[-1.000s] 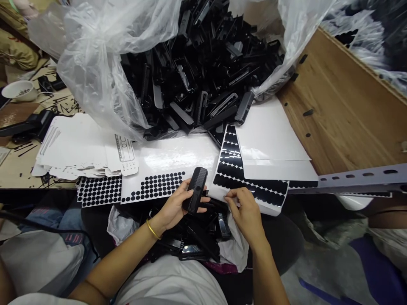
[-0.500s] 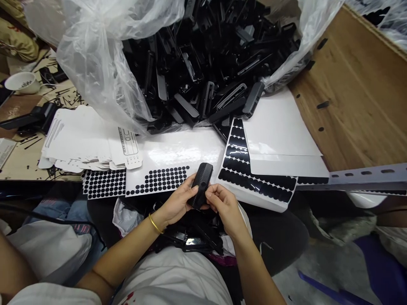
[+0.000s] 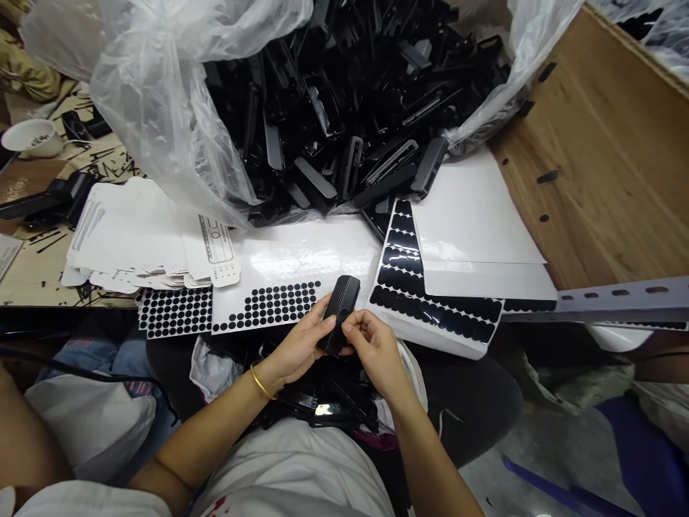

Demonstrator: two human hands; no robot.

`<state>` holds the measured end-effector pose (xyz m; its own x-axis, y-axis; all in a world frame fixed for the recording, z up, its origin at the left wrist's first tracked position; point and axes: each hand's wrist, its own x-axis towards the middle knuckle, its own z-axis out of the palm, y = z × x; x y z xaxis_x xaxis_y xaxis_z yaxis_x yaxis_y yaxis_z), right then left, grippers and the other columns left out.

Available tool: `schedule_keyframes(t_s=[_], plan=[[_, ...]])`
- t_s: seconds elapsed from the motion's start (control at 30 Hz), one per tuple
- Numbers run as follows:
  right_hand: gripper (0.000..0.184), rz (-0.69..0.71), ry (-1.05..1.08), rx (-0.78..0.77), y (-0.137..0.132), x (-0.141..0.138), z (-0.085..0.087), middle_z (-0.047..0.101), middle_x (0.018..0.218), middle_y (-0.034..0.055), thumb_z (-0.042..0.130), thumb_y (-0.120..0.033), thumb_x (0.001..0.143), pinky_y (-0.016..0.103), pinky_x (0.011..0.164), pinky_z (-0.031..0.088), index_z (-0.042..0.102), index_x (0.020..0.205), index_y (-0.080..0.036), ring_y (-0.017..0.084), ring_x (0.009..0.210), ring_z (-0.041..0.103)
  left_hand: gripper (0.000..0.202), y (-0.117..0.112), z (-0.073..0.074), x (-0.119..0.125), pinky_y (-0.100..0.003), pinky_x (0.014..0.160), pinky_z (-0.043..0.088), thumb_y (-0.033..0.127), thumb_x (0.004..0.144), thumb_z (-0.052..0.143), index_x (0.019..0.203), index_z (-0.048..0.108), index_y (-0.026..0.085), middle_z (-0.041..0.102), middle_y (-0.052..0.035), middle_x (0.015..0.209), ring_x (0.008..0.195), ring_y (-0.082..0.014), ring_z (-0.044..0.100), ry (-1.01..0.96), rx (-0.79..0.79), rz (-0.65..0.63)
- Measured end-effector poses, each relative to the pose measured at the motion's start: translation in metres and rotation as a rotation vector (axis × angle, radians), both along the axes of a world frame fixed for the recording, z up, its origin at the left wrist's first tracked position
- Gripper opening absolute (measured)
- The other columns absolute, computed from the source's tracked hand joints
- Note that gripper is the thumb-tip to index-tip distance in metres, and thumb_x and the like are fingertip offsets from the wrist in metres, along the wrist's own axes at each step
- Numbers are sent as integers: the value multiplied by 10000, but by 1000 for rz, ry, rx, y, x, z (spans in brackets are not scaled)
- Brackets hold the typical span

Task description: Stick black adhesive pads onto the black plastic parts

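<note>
My left hand (image 3: 299, 346), with a yellow bangle on the wrist, grips a long black plastic part (image 3: 344, 296) with a carbon-fibre weave pattern. It is held tilted above my lap, and a small round spot shows on its face. My right hand (image 3: 377, 352) is closed at the part's lower right edge, thumb and forefinger pressed together beside the round spot. Whether something tiny is between those fingertips cannot be made out. Just behind lies a white sheet (image 3: 301, 251) with rows of black round stickers, some rows bare.
A clear plastic bag (image 3: 161, 93) spills many similar black parts (image 3: 366, 93). Stacked white cards (image 3: 134, 237) lie left, sticker sheets (image 3: 430, 309) right. More black parts (image 3: 344, 395) fill a bag on my lap. A wooden board (image 3: 597, 151) stands right; another person's arm (image 3: 32, 438) is at left.
My right hand has shifted slightly left, its fingertips now closer to the round spot on the part. My left hand and the part stay almost still.
</note>
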<state>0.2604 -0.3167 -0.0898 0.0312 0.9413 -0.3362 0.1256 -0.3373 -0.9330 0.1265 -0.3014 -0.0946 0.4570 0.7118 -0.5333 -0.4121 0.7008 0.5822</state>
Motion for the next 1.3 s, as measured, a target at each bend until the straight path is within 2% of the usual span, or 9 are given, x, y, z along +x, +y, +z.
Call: schedule_keyframes(t_s=[0.33,0.77,0.9,1.03,1.3], plan=[[137,-41,-62,66,-1,-4,-1,516,594,-23,537,-297,761,219,469,446,520,674,-193,110,526,485,490,-1,0,-1,-282,764,499,271,800,609,1277,502,296,626,-47,1138,966,-187,589,26,-28,27],[145,-11,-3,24,0,-2,-1,505,604,-25,566,-312,743,231,456,475,526,672,-192,112,527,486,439,0,0,-1,-240,752,498,229,813,594,1244,527,282,651,-32,1065,910,-144,595,0,-39,35],[180,-10,130,-7,1,2,3,484,591,-34,591,-339,728,218,463,443,515,660,-191,101,527,462,433,4,0,-2,-261,750,512,230,814,595,1240,525,268,653,-39,1023,846,-135,602,-36,-22,15],[219,-17,286,-20,3,7,8,406,530,-60,597,-349,731,190,435,344,487,633,-187,69,471,360,468,7,1,-4,-291,724,528,254,814,598,1269,489,272,640,-45,1030,811,-140,603,-52,5,-23],[167,-21,140,-28,2,1,11,456,562,-42,573,-316,732,193,433,372,506,645,-190,90,507,410,506,4,2,-4,-242,699,521,255,813,605,1300,471,267,653,-35,957,773,-118,594,-12,5,-28]])
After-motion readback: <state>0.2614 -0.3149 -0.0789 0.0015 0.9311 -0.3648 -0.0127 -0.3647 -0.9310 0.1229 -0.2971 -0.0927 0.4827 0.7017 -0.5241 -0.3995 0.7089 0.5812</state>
